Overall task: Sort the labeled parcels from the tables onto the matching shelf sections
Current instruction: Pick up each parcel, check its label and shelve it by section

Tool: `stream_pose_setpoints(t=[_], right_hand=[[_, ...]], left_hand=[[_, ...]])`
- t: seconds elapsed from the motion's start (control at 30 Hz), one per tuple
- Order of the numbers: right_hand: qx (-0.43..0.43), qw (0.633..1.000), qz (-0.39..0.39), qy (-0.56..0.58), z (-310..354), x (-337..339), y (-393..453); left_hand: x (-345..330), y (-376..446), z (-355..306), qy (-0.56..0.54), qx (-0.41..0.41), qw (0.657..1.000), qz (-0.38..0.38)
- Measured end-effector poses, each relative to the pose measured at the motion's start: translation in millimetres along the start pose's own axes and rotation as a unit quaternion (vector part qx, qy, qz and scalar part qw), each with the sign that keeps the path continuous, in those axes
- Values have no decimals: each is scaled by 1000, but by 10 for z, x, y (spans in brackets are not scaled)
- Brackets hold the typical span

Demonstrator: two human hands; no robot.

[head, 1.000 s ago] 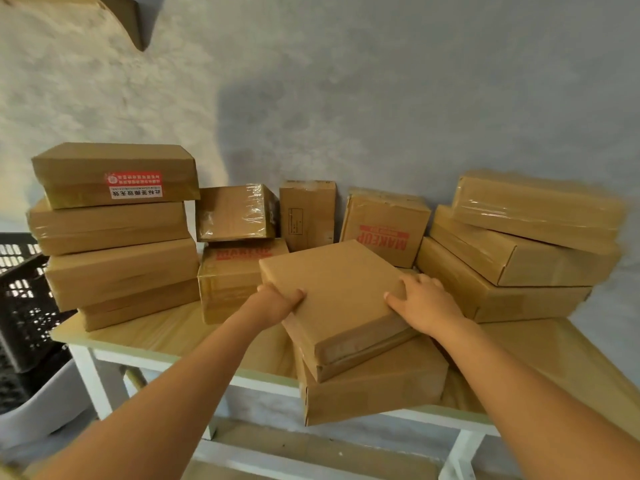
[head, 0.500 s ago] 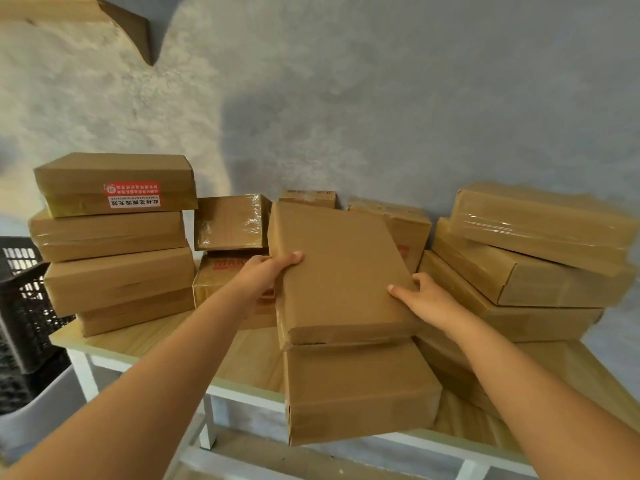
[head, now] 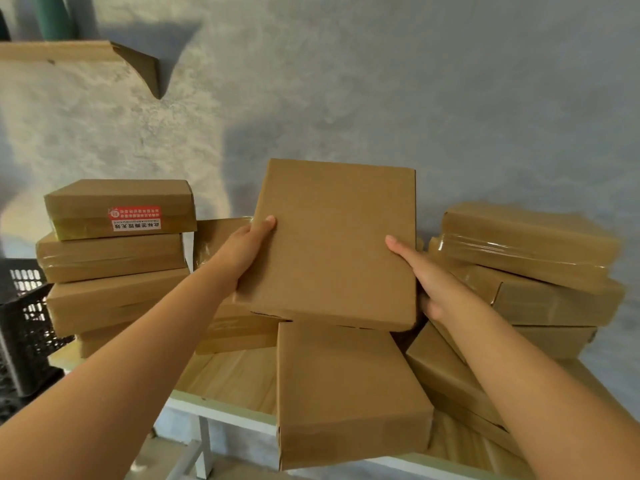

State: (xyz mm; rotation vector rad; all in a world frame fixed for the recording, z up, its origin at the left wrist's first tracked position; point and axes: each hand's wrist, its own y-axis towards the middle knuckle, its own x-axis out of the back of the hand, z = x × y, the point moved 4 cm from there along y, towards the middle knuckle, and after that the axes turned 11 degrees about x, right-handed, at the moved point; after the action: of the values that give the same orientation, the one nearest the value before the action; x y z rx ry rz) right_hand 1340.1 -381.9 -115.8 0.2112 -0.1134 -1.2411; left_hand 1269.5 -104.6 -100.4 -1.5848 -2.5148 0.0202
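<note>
Head view: a plain brown parcel (head: 332,244) is raised upright at centre, above the table (head: 225,408). The left hand (head: 247,251) grips its nine-o'clock edge; the right hand (head: 420,271) grips its three-o'clock edge.

Both hands hold a plain flat parcel (head: 332,244) tilted up, clear of the tabletop (head: 221,403): left hand (head: 247,249) grips its left edge, right hand (head: 427,275) its right edge. Under it, a 2nd box (head: 349,393) overhangs the tabletop's front edge. Box stacks at left end w/ red label (head: 136,218) and at right end (head: 533,268).
</note>
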Motion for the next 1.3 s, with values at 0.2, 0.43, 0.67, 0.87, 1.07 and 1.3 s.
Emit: stream_pose_setpoints(t=[0.2,0.43,0.67,0.87,1.07,1.3], right_hand=[[103,984,-103,-105,259,-208,27],[253,864,-158,-405,322,-606,-150],[361,831,-10,-424,238,-832,-267],[302,889,79,-333,179,-799,-174],[129,931,11,-341,-235,-286,39],[-22,986,4,-168,-310,12,-11]], left_hand=[[-330,-48,-92,150,1,988,-23],[-930,-371,-264,1,21,988,154],[-776,-206,-156,-139,14,990,-35],[-558,-147,-58,-137,-10,987,-83],[-221,-104,8,-119,8,993,-16],[38,-85,94,-121,23,990,64]])
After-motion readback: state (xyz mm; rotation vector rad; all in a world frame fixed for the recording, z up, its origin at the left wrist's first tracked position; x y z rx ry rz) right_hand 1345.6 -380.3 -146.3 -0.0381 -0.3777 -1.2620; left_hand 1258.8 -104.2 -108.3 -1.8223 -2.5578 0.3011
